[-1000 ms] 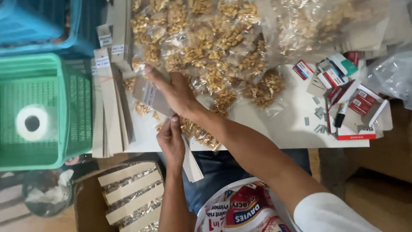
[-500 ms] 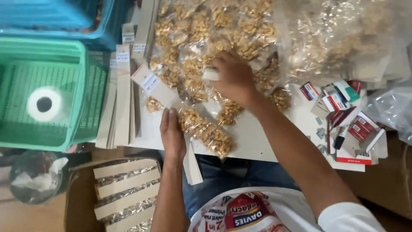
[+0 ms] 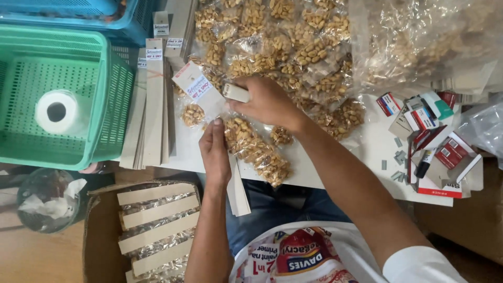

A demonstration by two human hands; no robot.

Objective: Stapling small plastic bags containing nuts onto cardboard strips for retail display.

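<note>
My left hand (image 3: 216, 152) rests on the white table (image 3: 361, 157) and pinches the edge of a long cardboard strip (image 3: 207, 102) with a label, against small clear bags of peanuts (image 3: 257, 149). My right hand (image 3: 267, 102) is closed around a small cream-coloured stapler (image 3: 236, 93), held just above the strip near its labelled end. A heap of several more peanut bags (image 3: 283, 47) lies beyond both hands.
A green plastic basket (image 3: 112, 94) with a roll of white tape (image 3: 56, 111) stands left, a blue basket (image 3: 78, 13) behind it. Blank cardboard strips (image 3: 152, 105) lie beside it. A carton of finished strips (image 3: 157, 225) sits below. Small staple boxes and a marker (image 3: 424, 162) lie right.
My right hand came back from the peanut heap to the labelled strip, now holding the stapler. My left hand stayed on the strip.
</note>
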